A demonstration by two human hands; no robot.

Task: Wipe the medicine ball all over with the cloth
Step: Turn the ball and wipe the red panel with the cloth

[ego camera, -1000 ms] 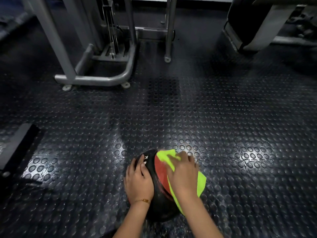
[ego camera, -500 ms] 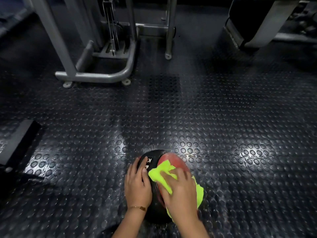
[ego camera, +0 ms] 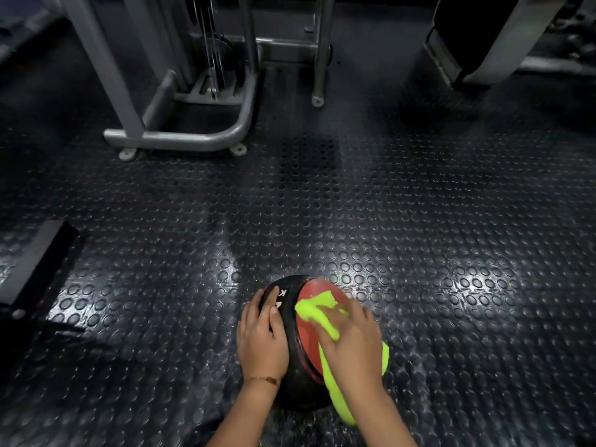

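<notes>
A black and red medicine ball [ego camera: 298, 359] rests on the studded rubber floor near the bottom centre. My left hand [ego camera: 262, 341] lies flat against its black left side, fingers together, steadying it. My right hand [ego camera: 353, 345] presses a bright yellow-green cloth [ego camera: 317, 312] onto the red panel on the right of the ball. The cloth bunches out past my fingers at the top and hangs down below my wrist. The ball's right side is hidden under my hand and the cloth.
A grey steel gym machine frame [ego camera: 180, 137] stands on the floor at the back left, with a post [ego camera: 321, 50] beside it. A dark padded machine [ego camera: 467, 37] sits at the back right. A black flat piece [ego camera: 35, 266] lies at the left edge.
My right hand has slid the cloth back and forth over the red panel, first toward the left, now up and right again. My left hand has stayed on the ball.
</notes>
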